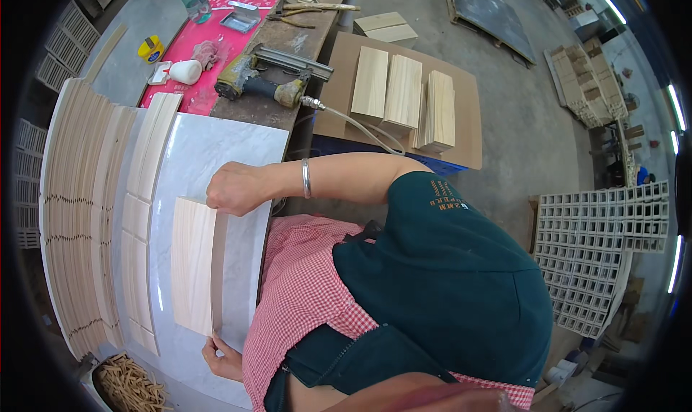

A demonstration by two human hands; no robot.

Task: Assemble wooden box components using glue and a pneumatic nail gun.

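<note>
A long, pale wooden box-shaped piece (194, 264) lies on the white marbled tabletop (249, 167), close to my red-checked apron. My right hand (241, 188), a silver bangle on its wrist, is closed at the piece's far-end corner. My left hand (223, 356) grips the opposite end's lower corner between thumb and fingers. The underside of the piece is hidden, and so are some of my right fingertips. Beside it, flat wooden strips (135, 257) lie in a row.
Tall rows of thin wooden strips (79, 217) line the table's left edge. A bin of wood offcuts (130, 383) sits at the lower left. A nail gun (259, 84) with an air hose rests on the workbench beyond. Wooden pieces (402, 87) stand on cardboard to the right.
</note>
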